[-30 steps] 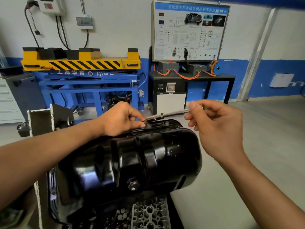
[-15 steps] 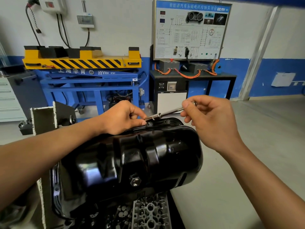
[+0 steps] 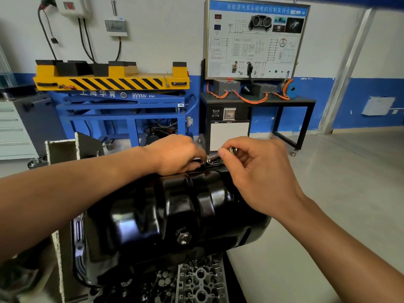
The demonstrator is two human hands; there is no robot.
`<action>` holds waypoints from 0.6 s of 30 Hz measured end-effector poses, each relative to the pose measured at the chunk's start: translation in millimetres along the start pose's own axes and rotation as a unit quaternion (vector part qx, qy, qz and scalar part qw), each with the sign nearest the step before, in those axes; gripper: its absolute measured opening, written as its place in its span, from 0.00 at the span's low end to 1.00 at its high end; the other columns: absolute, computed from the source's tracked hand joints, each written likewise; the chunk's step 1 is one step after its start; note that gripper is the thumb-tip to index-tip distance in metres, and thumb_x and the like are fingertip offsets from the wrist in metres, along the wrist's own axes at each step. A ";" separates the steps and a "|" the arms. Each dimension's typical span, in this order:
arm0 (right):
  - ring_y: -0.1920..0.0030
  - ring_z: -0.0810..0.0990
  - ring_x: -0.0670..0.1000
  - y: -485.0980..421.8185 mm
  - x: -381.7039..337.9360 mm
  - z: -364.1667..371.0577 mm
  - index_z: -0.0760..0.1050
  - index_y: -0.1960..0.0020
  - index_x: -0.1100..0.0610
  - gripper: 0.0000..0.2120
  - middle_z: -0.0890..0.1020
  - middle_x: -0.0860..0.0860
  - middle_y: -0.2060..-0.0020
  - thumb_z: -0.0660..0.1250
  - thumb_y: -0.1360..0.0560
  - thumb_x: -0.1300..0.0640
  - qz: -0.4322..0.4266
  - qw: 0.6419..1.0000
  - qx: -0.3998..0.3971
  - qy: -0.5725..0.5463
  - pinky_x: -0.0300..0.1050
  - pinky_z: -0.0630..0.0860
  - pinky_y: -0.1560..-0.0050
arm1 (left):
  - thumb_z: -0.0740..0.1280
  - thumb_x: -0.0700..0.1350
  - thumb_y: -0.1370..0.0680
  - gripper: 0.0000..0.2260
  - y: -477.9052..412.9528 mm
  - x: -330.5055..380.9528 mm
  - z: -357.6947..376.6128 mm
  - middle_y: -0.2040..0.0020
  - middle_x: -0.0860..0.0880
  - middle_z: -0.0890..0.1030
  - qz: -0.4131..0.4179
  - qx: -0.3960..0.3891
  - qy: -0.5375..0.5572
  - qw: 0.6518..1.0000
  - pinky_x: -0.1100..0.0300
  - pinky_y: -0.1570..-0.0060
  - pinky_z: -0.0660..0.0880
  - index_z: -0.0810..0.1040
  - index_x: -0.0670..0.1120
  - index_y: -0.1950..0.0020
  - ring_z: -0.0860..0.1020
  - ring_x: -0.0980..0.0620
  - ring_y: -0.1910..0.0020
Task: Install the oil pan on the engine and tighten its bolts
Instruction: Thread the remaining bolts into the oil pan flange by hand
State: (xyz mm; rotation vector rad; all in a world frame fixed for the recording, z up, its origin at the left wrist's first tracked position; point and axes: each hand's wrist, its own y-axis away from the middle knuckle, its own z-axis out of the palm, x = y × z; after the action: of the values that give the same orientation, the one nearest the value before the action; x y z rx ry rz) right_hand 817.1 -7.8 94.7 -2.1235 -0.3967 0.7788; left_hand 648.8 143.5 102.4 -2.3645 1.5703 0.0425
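The glossy black oil pan (image 3: 166, 215) sits on the engine at centre, its drain plug (image 3: 183, 236) facing me. A thin chrome socket extension bar (image 3: 215, 159) lies along the pan's far flange. My left hand (image 3: 175, 155) rests on that far edge, its fingers curled round the bar's socket end where it meets the flange. My right hand (image 3: 260, 171) pinches the bar's outer end between thumb and fingers. The bolt under the socket is hidden by my left fingers.
Engine stand plates (image 3: 61, 147) rise at the left. A grey cylinder head (image 3: 201, 278) and loose parts lie below the pan. Behind stand a blue and yellow lift table (image 3: 113, 84), a black training bench (image 3: 258, 101) and grey drawers (image 3: 13, 127). Open floor lies to the right.
My right hand has slid along the bar toward my left hand, so much less of the bar shows between them. My left hand stays on the flange.
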 end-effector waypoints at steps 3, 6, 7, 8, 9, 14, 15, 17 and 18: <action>0.72 0.77 0.49 -2.7 -0.8 2.4 0.83 0.58 0.56 0.06 0.78 0.44 0.73 0.70 0.23 0.58 0.002 1.000 0.001 -0.005 0.46 0.74 0.67 | 0.65 0.47 0.19 0.06 -1.6 -1.7 0.9 0.57 0.49 0.81 0.015 -0.008 -0.023 1.000 0.55 0.62 0.67 0.78 0.46 0.48 0.73 0.47 0.61; 0.71 0.77 0.48 -4.2 -2.1 1.6 0.83 0.58 0.55 0.06 0.79 0.44 0.73 0.70 0.24 0.58 0.004 1.000 -0.010 0.001 0.43 0.74 0.66 | 0.66 0.48 0.20 0.05 -0.8 -4.5 1.5 0.62 0.53 0.76 0.009 -0.009 -0.013 1.000 0.56 0.62 0.66 0.78 0.47 0.48 0.66 0.53 0.65; 0.71 0.77 0.48 -4.5 -2.0 0.4 0.84 0.58 0.55 0.06 0.80 0.44 0.72 0.70 0.24 0.57 0.006 1.000 -0.017 0.006 0.41 0.74 0.65 | 0.67 0.47 0.21 0.04 -0.5 -5.8 1.5 0.65 0.58 0.71 0.010 -0.004 -0.004 1.000 0.57 0.62 0.65 0.79 0.48 0.49 0.65 0.57 0.67; 0.70 0.78 0.48 -5.0 -1.7 -0.7 0.84 0.59 0.54 0.06 0.80 0.45 0.72 0.70 0.24 0.57 0.009 1.000 -0.024 0.011 0.39 0.74 0.65 | 0.68 0.47 0.21 0.04 -0.4 -6.9 1.4 0.68 0.61 0.66 0.011 0.003 0.005 1.000 0.58 0.63 0.63 0.79 0.49 0.49 0.66 0.60 0.69; 0.70 0.78 0.49 -5.1 -1.4 -1.9 0.84 0.59 0.54 0.07 0.80 0.45 0.72 0.70 0.24 0.56 0.011 0.999 -0.030 0.015 0.38 0.73 0.64 | 0.69 0.47 0.21 0.03 -0.4 -8.1 1.5 0.70 0.62 0.64 0.012 0.007 0.013 1.000 0.58 0.63 0.62 0.80 0.49 0.49 0.68 0.65 0.68; 0.70 0.77 0.49 -6.4 -6.1 -3.3 0.84 0.59 0.54 0.06 0.79 0.44 0.73 0.71 0.24 0.55 0.012 0.998 -0.048 0.040 0.43 0.75 0.62 | 0.70 0.46 0.22 0.04 0.2 -8.4 2.5 0.67 0.63 0.72 0.017 0.007 0.018 1.000 0.59 0.62 0.63 0.81 0.48 0.48 0.68 0.64 0.67; 0.70 0.77 0.49 -6.6 -8.1 -2.9 0.84 0.59 0.54 0.07 0.79 0.45 0.73 0.71 0.24 0.55 0.012 0.997 -0.055 0.046 0.46 0.76 0.63 | 0.69 0.47 0.21 0.05 0.6 -8.1 2.6 0.63 0.59 0.78 0.015 0.004 0.015 1.000 0.59 0.61 0.64 0.81 0.49 0.47 0.66 0.60 0.67; 0.69 0.76 0.50 -7.6 -12.0 -1.9 0.84 0.58 0.55 0.07 0.80 0.46 0.72 0.71 0.23 0.54 0.018 0.996 -0.074 0.056 0.50 0.77 0.61 | 0.68 0.48 0.21 0.05 1.4 -7.9 2.3 0.56 0.51 0.83 0.009 -0.005 0.015 1.000 0.58 0.61 0.66 0.80 0.49 0.47 0.66 0.56 0.63; 0.67 0.77 0.52 -8.0 -14.0 -1.3 0.84 0.58 0.55 0.08 0.80 0.47 0.71 0.70 0.23 0.53 0.022 0.994 -0.084 0.061 0.51 0.77 0.60 | 0.68 0.48 0.20 0.05 2.0 -7.8 2.1 0.55 0.50 0.83 0.006 -0.010 0.014 1.000 0.57 0.61 0.68 0.80 0.50 0.47 0.67 0.55 0.63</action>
State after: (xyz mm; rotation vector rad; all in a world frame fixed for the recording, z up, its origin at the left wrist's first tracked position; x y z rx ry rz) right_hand 807.3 -10.9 107.1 -2.3301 -0.3616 0.6565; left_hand 644.2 150.4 101.4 -2.3808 1.6037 0.0276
